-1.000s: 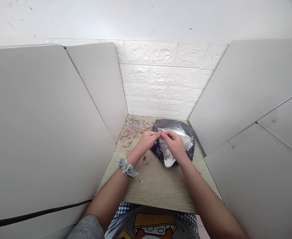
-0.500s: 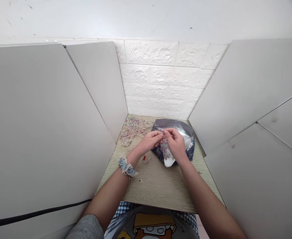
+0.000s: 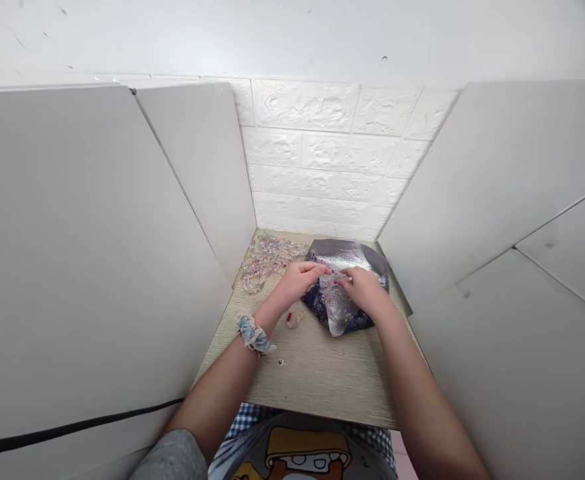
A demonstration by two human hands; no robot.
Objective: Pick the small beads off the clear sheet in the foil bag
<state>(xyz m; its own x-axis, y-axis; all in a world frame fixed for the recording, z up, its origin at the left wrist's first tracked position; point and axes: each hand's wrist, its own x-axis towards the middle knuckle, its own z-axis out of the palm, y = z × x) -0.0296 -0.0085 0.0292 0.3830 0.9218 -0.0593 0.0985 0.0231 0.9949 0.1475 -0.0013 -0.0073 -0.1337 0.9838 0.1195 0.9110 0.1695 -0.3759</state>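
Observation:
My left hand is closed in a pinch above the left side of an open bag with a shiny silver lining and a dark blue patterned outside. What sits between its fingertips is too small to make out, though a reddish speck shows there. Many small pink, red and clear beads lie on the silver lining. Over these beads, my right hand reaches in from the right, thumb and forefinger slightly apart among them. A short beaded loop with red and pale beads rests on the table below my left hand.
A heap of beaded strands covers the table's back left corner. A small dark-and-white bit lies nearer the front of the wooden table. Grey panels flank both sides, and a white brick-patterned wall closes the back.
My right hand has parted from my left fingertips and moved slightly right and down to the beads on the silver lining. My left hand stays nearly in place, still pinched.

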